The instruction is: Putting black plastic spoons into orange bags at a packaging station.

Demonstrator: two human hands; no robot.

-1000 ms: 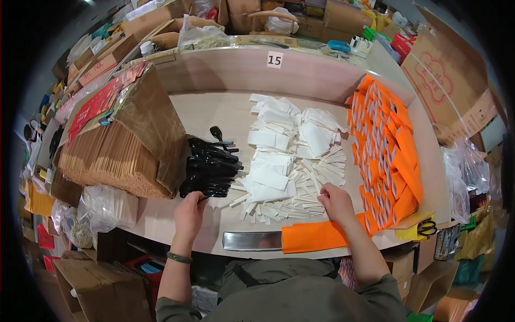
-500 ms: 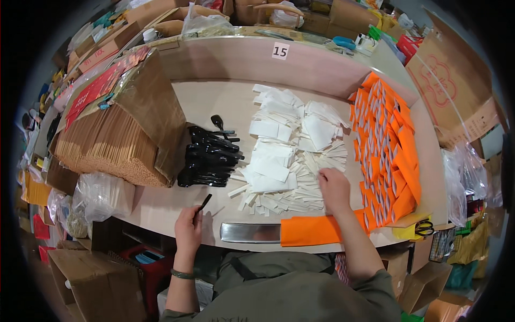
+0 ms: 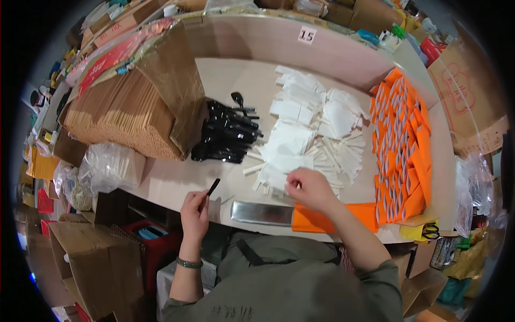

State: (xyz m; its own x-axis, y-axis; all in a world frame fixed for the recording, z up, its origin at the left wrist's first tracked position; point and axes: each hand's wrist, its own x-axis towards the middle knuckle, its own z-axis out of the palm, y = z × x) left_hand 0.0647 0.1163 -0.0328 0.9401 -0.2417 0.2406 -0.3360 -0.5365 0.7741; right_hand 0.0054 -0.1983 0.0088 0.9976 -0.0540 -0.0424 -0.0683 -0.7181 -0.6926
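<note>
My left hand (image 3: 195, 213) is closed near the table's front edge, pinching a black plastic spoon (image 3: 213, 187); its slim handle sticks up and the rest is hidden by my fingers. Farther away lies a heap of glossy black spoons (image 3: 228, 131). My right hand (image 3: 307, 188) hovers at the near edge of a pile of white paper packets (image 3: 292, 137), fingers curled in; whatever they may hold is hidden. Just below it, a shiny metal strip (image 3: 262, 213) runs into a flat orange sleeve (image 3: 351, 216) along the front edge.
On the left stands a carton (image 3: 174, 80) packed with brown paper-like sleeves (image 3: 118, 118), beside a clear plastic bag (image 3: 110, 166). Overlapping orange pouches (image 3: 402, 150) cover the table's right side. Black-handled scissors (image 3: 431, 231) lie at the right front corner. A low wall (image 3: 257, 37) closes the back.
My right hand has moved left along the near side of the white packets. My left hand keeps hold of the black spoon. The whole view has shifted, so the table appears higher and farther right.
</note>
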